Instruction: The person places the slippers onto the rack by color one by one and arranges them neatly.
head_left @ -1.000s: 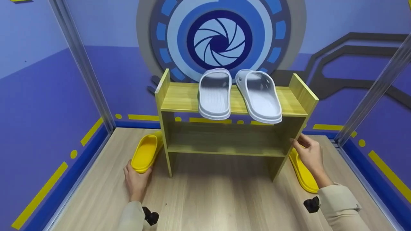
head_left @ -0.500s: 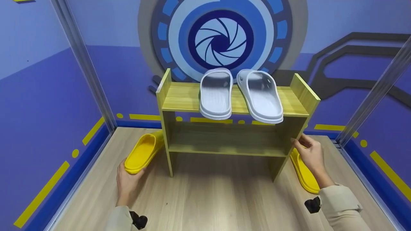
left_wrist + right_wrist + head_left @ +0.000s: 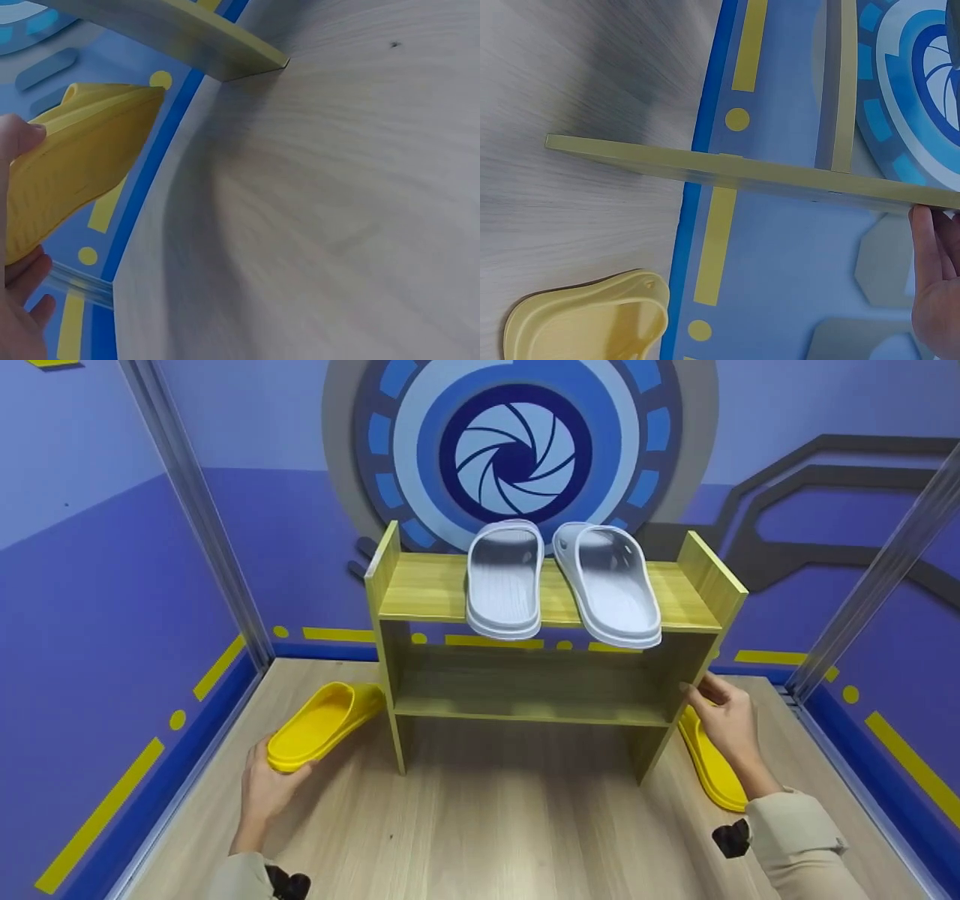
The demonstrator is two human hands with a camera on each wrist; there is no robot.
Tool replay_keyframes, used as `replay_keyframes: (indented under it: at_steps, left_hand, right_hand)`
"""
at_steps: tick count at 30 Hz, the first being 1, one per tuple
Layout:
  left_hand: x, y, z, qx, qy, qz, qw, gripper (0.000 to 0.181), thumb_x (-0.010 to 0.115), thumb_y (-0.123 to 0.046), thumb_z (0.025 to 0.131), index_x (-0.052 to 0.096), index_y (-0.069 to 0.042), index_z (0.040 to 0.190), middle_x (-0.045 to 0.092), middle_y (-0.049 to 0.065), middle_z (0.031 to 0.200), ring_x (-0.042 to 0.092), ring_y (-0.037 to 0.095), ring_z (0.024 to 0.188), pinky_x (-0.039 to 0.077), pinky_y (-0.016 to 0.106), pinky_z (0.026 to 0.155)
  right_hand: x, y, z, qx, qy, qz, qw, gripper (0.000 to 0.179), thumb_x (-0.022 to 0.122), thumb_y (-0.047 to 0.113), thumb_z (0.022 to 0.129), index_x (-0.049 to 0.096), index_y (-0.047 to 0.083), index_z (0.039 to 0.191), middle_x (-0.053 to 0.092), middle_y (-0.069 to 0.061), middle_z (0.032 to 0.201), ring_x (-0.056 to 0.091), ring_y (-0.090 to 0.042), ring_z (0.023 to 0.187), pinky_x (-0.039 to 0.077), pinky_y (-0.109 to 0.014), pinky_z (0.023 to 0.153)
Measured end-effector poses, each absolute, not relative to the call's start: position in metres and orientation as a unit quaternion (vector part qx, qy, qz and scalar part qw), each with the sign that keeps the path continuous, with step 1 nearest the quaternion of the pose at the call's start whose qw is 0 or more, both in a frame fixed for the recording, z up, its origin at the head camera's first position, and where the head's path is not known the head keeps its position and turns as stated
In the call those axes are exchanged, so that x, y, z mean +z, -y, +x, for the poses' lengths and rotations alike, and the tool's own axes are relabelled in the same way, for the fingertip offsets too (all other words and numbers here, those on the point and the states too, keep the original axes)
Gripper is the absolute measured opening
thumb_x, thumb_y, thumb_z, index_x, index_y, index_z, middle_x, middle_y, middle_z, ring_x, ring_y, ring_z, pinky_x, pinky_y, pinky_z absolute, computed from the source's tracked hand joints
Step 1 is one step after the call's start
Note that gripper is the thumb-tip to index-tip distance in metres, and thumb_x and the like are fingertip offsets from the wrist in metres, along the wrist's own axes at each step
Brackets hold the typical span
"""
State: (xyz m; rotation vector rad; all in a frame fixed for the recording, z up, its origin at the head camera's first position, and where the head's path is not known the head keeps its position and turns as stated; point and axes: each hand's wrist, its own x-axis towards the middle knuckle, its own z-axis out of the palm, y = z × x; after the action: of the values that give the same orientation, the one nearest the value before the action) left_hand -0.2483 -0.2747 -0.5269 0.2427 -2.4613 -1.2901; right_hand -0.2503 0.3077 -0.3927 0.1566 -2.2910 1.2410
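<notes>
My left hand [image 3: 266,791] grips a yellow clog [image 3: 311,735] by its heel, left of a small wooden shoe rack [image 3: 525,711]. The left wrist view has this clog's side [image 3: 75,154] raised off the tabletop, toe towards the rack. With its fingertips, my right hand [image 3: 727,727] holds the front edge of the rack's right side panel [image 3: 780,176]. Part of that hand is cut off in the right wrist view. Just below it, a second yellow clog [image 3: 714,772] lies on the table outside the rack, partly hidden by the hand.
Two pale grey clogs, a left one [image 3: 504,592] and a right one [image 3: 615,592], sit on the rack's top shelf, heels jutting over the front edge. Printed blue walls and metal posts [image 3: 199,510] enclose the wooden table [image 3: 487,825].
My left hand has drawn the yellow clog leftward and turned it, so its heel swings out left and more of the toe shows. The right hand and rack stay put.
</notes>
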Motion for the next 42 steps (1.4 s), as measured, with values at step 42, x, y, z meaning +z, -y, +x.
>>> replay_keyframes:
  at_steps: [42]
  left_hand:
    - [-0.459, 0.332, -0.217, -0.461, 0.873, 0.013, -0.157, 0.053, 0.053, -0.029, 0.085, 0.043, 0.011, 0.119, 0.051, 0.009, 0.093, 0.045, 0.022, 0.086, 0.036, 0.036, 0.075]
  right_hand:
    - [-0.418, -0.33, -0.271, 0.455, 0.851, 0.048, 0.258, 0.043, 0.058, 0.023, 0.086, 0.052, 0.0, 0.122, 0.059, -0.015, 0.108, 0.056, -0.004, 0.088, 0.043, -0.012, 0.073]
